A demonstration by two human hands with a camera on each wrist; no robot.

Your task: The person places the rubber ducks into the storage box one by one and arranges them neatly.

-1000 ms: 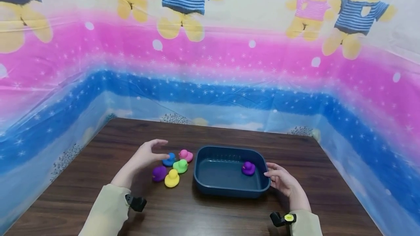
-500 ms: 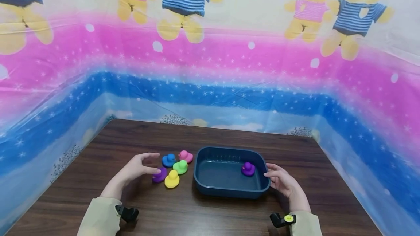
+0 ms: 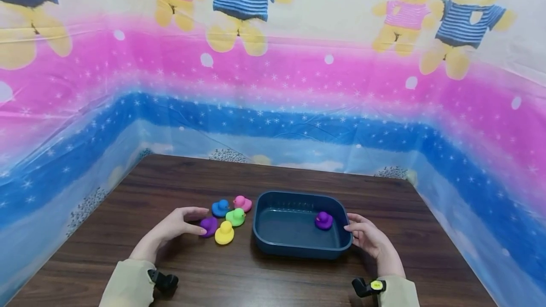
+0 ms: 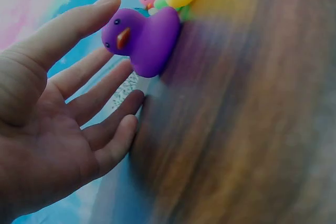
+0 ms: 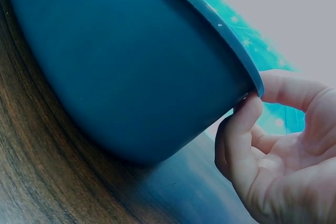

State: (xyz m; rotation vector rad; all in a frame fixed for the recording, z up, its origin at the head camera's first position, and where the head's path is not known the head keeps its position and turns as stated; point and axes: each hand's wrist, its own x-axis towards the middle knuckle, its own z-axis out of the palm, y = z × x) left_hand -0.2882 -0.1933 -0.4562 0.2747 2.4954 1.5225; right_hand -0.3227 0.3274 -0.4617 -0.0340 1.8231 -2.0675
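Note:
At the left of the table, my left hand [image 3: 175,225] is spread around a purple rubber duck [image 3: 209,226]. In the left wrist view the thumb [image 4: 79,22] is by the duck's head and the other fingers stretch behind it; whether they touch it I cannot tell. A yellow duck [image 3: 224,233], a green duck [image 3: 235,217], a blue duck [image 3: 220,208] and a pink duck [image 3: 242,203] stand close by. My right hand [image 3: 370,237] pinches the right rim of a dark blue rectangular basin [image 3: 298,251]. Inside the basin's right part sits another purple duck [image 3: 323,221].
The dark wooden table [image 3: 204,278] is enclosed at the back and sides by a printed cloth [image 3: 264,122] with bears and snowflakes. Black wrist cameras are strapped over both sleeves [image 3: 128,283].
My left hand has moved left and toward me, from beside the blue duck to around the purple duck. The right hand stays at the basin's rim.

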